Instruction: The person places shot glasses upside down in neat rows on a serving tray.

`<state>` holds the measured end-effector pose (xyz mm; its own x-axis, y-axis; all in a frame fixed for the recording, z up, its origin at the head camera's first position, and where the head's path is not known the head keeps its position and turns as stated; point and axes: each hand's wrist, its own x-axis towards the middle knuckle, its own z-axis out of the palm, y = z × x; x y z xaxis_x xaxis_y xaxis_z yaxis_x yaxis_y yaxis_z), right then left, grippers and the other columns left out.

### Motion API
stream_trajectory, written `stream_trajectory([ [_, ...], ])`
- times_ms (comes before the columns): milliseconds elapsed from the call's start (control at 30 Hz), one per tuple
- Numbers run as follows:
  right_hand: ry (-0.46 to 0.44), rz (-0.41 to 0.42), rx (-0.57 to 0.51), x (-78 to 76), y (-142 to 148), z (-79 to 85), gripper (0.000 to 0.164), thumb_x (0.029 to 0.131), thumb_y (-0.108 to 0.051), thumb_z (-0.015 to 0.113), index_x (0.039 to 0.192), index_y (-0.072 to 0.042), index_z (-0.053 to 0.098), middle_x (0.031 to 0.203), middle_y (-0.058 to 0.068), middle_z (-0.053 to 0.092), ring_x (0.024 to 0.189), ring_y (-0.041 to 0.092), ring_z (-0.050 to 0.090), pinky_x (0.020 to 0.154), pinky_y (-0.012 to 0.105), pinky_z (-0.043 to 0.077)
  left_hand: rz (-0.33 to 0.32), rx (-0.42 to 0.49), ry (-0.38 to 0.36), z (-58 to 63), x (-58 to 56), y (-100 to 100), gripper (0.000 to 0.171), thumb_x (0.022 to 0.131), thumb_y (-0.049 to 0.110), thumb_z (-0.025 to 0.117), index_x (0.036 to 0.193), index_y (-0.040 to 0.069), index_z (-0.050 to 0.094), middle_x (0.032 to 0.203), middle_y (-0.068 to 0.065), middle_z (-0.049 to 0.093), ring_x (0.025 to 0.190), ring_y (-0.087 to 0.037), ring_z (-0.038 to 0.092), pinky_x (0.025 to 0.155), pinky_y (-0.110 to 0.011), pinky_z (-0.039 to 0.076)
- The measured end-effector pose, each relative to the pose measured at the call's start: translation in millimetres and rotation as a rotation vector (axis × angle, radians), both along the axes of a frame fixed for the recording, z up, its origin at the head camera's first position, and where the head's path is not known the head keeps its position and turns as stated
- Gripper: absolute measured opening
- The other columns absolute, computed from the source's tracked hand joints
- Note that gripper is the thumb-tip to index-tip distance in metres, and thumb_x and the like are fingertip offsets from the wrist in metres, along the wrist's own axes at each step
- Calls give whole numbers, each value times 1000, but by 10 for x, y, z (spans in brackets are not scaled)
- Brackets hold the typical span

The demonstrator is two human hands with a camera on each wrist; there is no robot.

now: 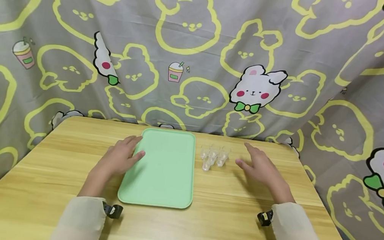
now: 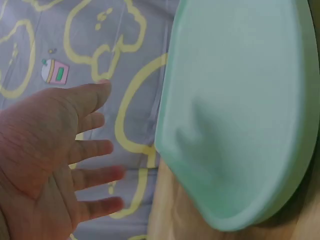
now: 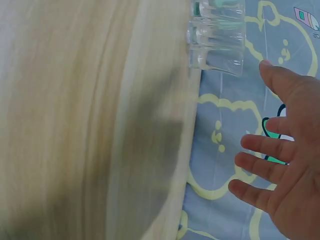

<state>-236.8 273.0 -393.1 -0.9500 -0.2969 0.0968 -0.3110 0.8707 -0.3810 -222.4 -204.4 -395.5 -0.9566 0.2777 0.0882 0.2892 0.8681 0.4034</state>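
Left grip (image 1: 119, 156) hovers by the left edge of the green tray (image 1: 160, 170), fingers spread, its shadow falling across the green! That tray lies flat on the wooden surface (image 1: 231, 222). Just past its right edge, small clear glasses (image 1: 212, 158) stand bunched together, and right beside them comes the right grip (image 1: 261, 168), fingers spread too, thumb towards the glasses.

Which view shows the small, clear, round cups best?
The head view: the cluster of small, clear, round cups shows uncut, beside the pale green, rectangular tray. The right wrist view shows only some, larger, its top edge cropping the group; the left wrist view shows none.
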Motion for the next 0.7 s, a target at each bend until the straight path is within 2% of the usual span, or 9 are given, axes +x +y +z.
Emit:
stream_trajectory([
  [67,-9,5,-5,-8,-11,-7,82,103,-43,60,159,6,25,149,32,46,133,50,48,110,64,36,-6,53,-26,-17,-15,-28,65,108,41,50,159,4,34,158,-29,35,142,-54,33,110,-72,29],
  [167,-8,-2,-13,-10,-28,-9,80,102,-41,63,157,6,29,142,32,53,124,47,57,105,63,43,-3,137,-76,-43,-41,-68,63,108,38,52,157,1,37,155,-29,38,134,-51,46,108,-66,37],
  [300,-9,-9,-4,-5,-61,-27,76,101,-38,66,155,5,35,137,31,58,121,46,60,102,62,45,9,209,-122,-89,-88,-110,61,107,34,54,155,0,38,150,-31,43,116,-45,63,97,-59,50],
  [500,-36,10,31,-24,-124,-57,70,100,-35,68,151,5,42,127,29,64,116,43,64,97,59,50,18,306,-160,-173,-126,-173,61,107,30,56,155,-1,37,143,-33,50,112,-46,64,86,-50,57],
  [700,-59,39,13,-44,-152,-30,65,100,-32,69,148,6,47,121,27,67,112,40,66,93,55,53,66,441,-246,-264,-136,-243,60,107,27,58,157,1,36,143,-30,50,107,-37,67,73,-37,60],
])
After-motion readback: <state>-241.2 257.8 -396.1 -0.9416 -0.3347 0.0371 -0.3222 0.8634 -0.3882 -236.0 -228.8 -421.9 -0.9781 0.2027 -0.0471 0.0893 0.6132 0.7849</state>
